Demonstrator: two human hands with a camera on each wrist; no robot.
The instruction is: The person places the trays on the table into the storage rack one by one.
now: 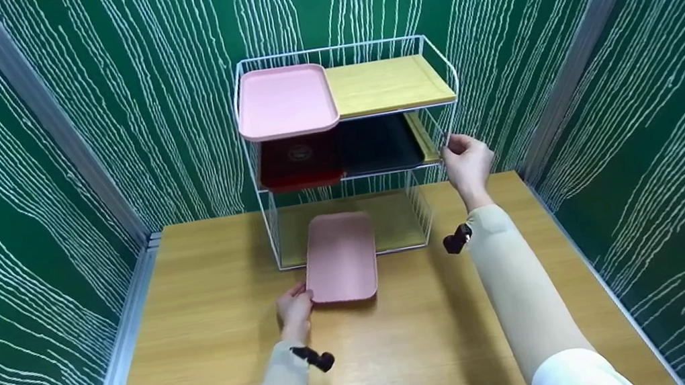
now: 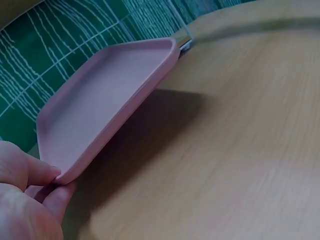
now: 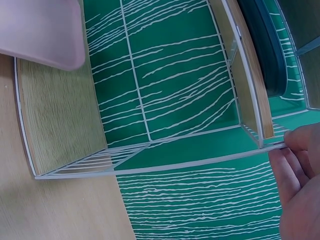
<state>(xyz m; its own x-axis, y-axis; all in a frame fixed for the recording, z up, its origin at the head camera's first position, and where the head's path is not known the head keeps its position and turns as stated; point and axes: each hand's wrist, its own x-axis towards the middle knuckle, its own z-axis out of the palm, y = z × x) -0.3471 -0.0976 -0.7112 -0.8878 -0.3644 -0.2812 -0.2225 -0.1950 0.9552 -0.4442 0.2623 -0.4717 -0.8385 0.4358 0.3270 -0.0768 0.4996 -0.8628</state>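
Observation:
My left hand [image 1: 295, 309] pinches the near left corner of a pink tray [image 1: 341, 257]. In the left wrist view the thumb and fingers grip the rim of that tray [image 2: 105, 95], which is raised above the table with a shadow beneath it. Its far end reaches over the bottom shelf [image 1: 394, 222] of a white wire rack. My right hand [image 1: 470, 163] pinches the rack's right front upright near the middle shelf; the right wrist view shows the fingers on the white wire frame [image 3: 200, 163].
On the top shelf sits another pink tray [image 1: 286, 100], left of a bare yellow board [image 1: 391, 83]. A red tray [image 1: 300, 160] and a dark tray [image 1: 379, 144] lie side by side on the middle shelf. Green patterned walls [image 1: 165, 97] enclose the wooden table [image 1: 212, 320].

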